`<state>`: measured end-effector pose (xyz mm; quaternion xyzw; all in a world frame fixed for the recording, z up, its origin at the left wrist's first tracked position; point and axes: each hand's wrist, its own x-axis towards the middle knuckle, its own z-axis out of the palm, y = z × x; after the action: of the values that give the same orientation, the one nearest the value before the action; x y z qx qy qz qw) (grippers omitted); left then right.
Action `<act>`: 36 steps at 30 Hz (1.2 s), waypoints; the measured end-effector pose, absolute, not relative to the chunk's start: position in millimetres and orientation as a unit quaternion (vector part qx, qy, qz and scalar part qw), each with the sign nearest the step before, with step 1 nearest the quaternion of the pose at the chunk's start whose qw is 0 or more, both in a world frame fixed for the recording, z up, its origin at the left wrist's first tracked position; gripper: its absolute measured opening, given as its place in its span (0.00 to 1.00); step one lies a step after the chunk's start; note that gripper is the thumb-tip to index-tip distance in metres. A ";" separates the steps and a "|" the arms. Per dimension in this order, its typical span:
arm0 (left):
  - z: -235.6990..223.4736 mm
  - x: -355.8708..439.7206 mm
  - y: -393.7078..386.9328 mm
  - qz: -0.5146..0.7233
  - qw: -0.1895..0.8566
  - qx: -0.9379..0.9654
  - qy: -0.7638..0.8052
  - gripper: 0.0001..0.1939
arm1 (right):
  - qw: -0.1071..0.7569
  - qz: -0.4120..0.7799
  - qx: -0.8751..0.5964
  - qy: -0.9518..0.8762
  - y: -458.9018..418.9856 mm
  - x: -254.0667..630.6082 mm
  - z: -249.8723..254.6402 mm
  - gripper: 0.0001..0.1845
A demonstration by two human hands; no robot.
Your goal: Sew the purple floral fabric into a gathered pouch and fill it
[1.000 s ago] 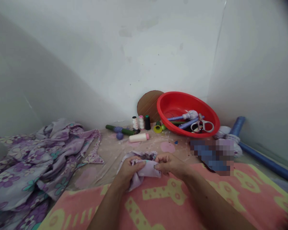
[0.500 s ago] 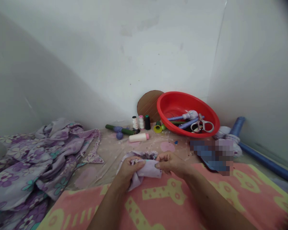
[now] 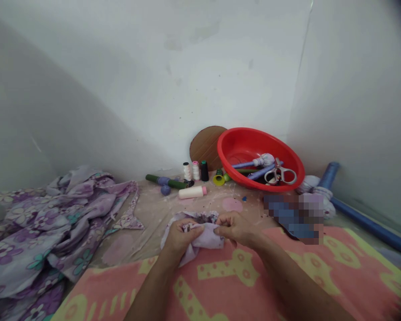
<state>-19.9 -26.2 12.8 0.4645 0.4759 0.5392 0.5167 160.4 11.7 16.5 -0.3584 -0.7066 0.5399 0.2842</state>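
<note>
A bundled piece of lilac cloth (image 3: 205,237) sits in front of me, with a darker, crumpled purple part at its far side. My left hand (image 3: 181,236) grips its left side, fingers folded over the fabric. My right hand (image 3: 235,228) pinches the upper right edge between fingertips and thumb. Both hands rest just above a pink and yellow patterned blanket (image 3: 227,276), and the cloth hides part of the mottled beige floor sheet (image 3: 153,209) beneath it.
A red plastic basin (image 3: 234,151) holding scissors (image 3: 280,175) and blue rods stands against the white wall. Thread spools (image 3: 195,171) stand before it. Purple floral fabric (image 3: 43,227) lies heaped at left; a blue tube (image 3: 367,225) runs along the right. A pixelated patch (image 3: 294,218) hides something.
The view has shifted slightly left. My fingers have moved only a little on the lilac cloth, and both hands still hold it.
</note>
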 end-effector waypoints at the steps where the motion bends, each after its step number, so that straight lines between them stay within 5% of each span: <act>1: 13.1 -19.3 -26.2 0.537 0.511 0.470 0.479 0.11 | 0.287 0.536 -0.361 -0.707 12.3 159.3 15.0 0.06; 36: 8.7 -20.8 -23.3 0.536 0.552 0.442 0.461 0.11 | 0.261 0.748 -0.252 -0.556 12.4 164.3 17.1 0.09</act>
<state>-20.8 -23.3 8.7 0.4419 0.4610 0.5362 0.5520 164.3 12.4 17.1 -0.2523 -0.5560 0.7477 0.2609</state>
